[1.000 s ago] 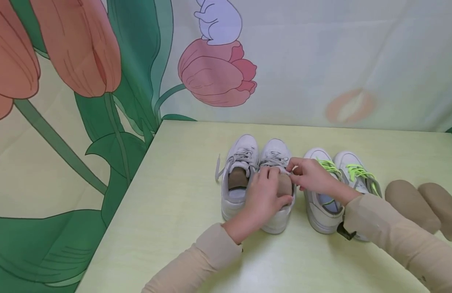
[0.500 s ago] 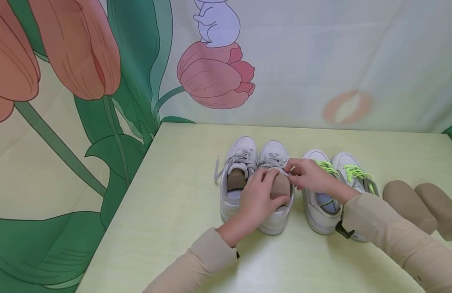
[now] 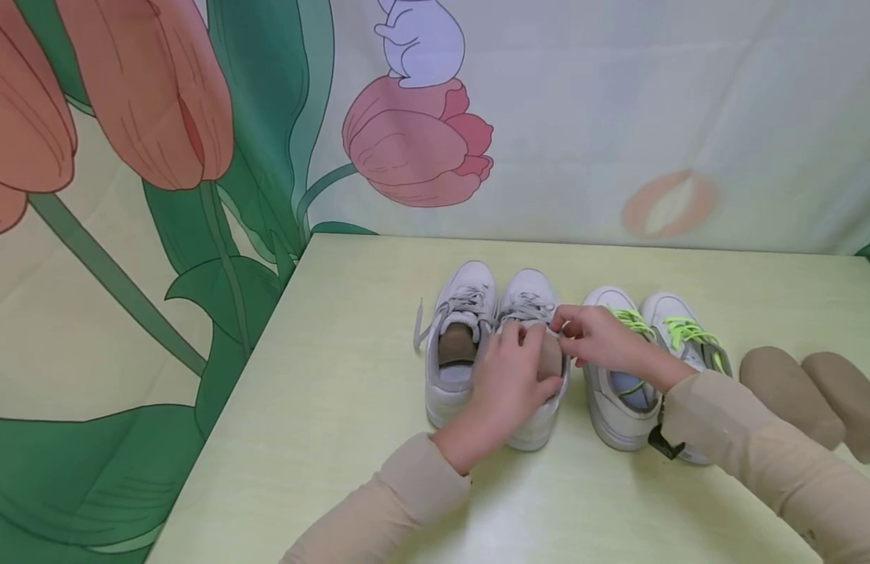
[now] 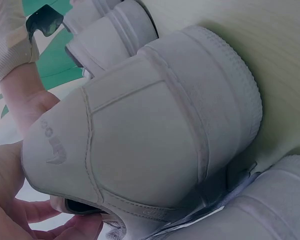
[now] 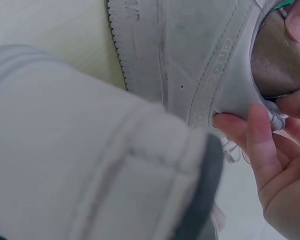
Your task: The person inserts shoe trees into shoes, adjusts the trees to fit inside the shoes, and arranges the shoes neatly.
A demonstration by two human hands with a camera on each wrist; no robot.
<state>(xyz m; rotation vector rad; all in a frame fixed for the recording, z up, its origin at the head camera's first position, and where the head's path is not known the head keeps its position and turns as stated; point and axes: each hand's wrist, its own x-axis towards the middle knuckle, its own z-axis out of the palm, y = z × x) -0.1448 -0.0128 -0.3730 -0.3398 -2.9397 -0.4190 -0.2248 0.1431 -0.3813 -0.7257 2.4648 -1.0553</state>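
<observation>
A white sneaker with grey laces (image 3: 532, 429) stands on the table, a brown shoe insert (image 3: 550, 357) in its opening. My left hand (image 3: 508, 380) lies over that opening and holds the insert between thumb and fingers; in the right wrist view the thumb touches the insert's brown surface (image 5: 277, 60). My right hand (image 3: 598, 338) pinches the sneaker's tongue and collar edge from the right side. Beside it on the left is the matching sneaker (image 3: 445, 399), with another brown insert (image 3: 457, 345) deep inside. The left hand's fingertips are partly hidden in the opening.
To the right stand two white sneakers with neon-green laces (image 3: 621, 319), partly under my right forearm. Two loose brown inserts (image 3: 790, 399) lie farther right on the pale table (image 3: 322, 392). Behind hangs a tulip-printed cloth (image 3: 575, 117).
My left hand shifts slightly over the sneaker, covering a little more of the insert. The right hand keeps its pinch at the collar. The shoes stay put.
</observation>
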